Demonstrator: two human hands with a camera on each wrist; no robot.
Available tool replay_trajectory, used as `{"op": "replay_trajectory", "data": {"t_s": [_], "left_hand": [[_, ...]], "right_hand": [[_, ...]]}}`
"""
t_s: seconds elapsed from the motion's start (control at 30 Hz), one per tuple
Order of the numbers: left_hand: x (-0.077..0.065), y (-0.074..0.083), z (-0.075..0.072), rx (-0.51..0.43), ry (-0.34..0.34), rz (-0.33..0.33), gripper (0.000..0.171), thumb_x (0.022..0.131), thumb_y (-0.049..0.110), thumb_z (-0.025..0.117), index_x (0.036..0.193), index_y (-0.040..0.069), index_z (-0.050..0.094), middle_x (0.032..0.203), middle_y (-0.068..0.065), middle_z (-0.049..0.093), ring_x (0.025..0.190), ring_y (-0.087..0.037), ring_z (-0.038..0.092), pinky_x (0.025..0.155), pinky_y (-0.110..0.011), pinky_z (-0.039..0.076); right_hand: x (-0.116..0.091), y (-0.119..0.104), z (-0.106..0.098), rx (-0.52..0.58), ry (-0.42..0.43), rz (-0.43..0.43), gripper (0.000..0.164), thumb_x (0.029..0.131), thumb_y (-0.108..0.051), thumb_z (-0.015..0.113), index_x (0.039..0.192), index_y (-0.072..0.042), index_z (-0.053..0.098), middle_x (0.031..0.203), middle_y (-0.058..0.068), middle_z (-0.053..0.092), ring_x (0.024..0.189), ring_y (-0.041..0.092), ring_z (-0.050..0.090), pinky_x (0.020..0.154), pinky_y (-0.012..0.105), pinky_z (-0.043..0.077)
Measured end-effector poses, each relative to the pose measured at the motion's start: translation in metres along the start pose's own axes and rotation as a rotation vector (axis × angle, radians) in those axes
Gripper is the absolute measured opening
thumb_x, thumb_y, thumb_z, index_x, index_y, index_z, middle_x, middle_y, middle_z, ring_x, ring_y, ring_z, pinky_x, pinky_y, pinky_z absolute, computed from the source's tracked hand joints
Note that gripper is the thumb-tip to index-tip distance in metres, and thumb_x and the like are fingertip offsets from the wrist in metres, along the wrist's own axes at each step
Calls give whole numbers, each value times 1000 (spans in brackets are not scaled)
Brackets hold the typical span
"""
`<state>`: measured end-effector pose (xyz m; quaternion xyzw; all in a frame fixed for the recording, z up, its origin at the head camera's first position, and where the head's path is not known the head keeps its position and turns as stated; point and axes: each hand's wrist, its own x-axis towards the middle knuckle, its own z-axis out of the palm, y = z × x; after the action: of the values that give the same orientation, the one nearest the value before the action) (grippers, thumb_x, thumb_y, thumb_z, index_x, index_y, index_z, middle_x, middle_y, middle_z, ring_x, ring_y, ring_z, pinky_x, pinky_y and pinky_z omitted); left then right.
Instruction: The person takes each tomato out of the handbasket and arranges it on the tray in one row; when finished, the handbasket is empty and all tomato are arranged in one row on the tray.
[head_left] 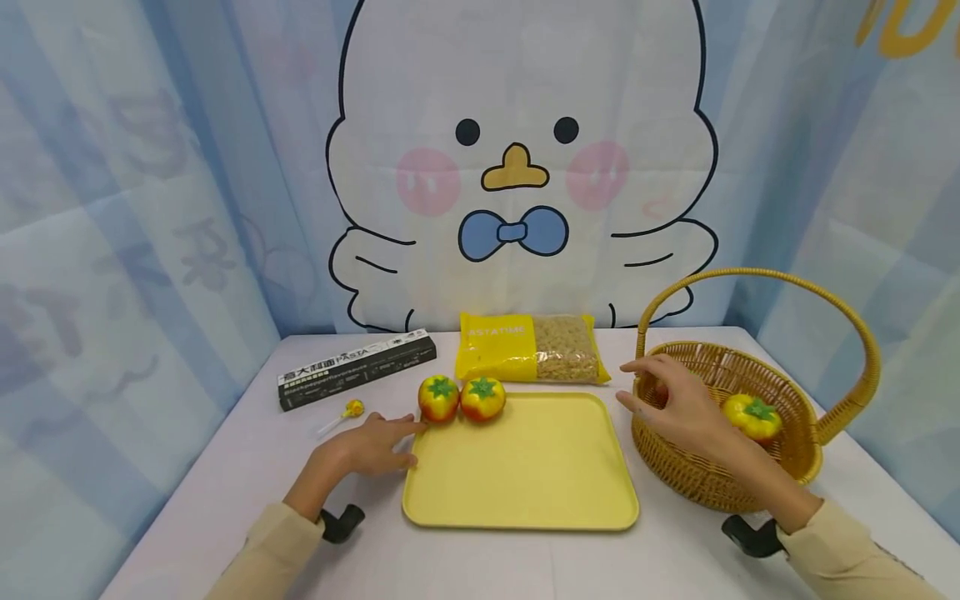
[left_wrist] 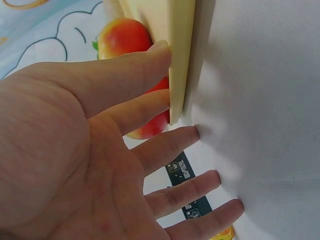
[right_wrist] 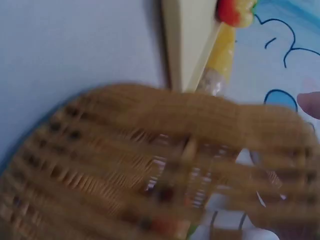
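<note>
Before curtain [head_left: 517, 92], steadying tray [head_left: 525, 462] with spread left hand [head_left: 377, 444], hovering loosely spread right hand [head_left: 686, 408] over basket [head_left: 675, 477] right of tray, ideally lowering straight.

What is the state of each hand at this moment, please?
Left hand: open, fingers spread at the edge of the tray.
Right hand: open over the basket, seemingly holding nothing.

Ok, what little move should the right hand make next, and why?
Maybe the right hand could reach for the yellow fruit in the basket. That hand looks empty and is at the basket, while two similar fruits sit at the tray's far left corner.
</note>
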<state>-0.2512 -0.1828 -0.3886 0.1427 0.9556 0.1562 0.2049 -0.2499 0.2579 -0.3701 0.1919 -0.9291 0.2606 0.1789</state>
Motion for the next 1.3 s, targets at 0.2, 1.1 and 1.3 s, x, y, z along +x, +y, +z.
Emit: {"op": "replay_trajectory", "data": {"t_s": [0.2, 1.1, 1.3], "left_hand": [[-1, 2, -2, 4, 2, -3, 60, 102, 31, 70, 158, 20, 52, 171, -15, 39, 151, -52, 38, 120, -69, 38], [-1, 2, 0, -5, 4, -3, 59, 102, 30, 69, 158, 20, 52, 171, -16, 39, 153, -54, 35, 121, -71, 36], [1, 1, 1, -2, -3, -13, 60, 102, 31, 70, 158, 21, 52, 171, -14, 39, 151, -51, 38, 120, -70, 38]], "right_hand": [[-11, 27, -16, -43, 12, 12, 39, 94, -22, 81, 127, -4, 69, 127, 23, 66, 114, 43, 63, 93, 66, 59], [-38, 109, -56, -248, -21, 92, 45, 89, -19, 83, 123, 6, 69, 125, 38, 64, 113, 58, 54, 91, 74, 42], [-40, 108, -58, -264, -132, 233, 61, 92, -25, 77, 134, 14, 56, 131, 48, 52, 117, 66, 46, 93, 78, 39]]}}
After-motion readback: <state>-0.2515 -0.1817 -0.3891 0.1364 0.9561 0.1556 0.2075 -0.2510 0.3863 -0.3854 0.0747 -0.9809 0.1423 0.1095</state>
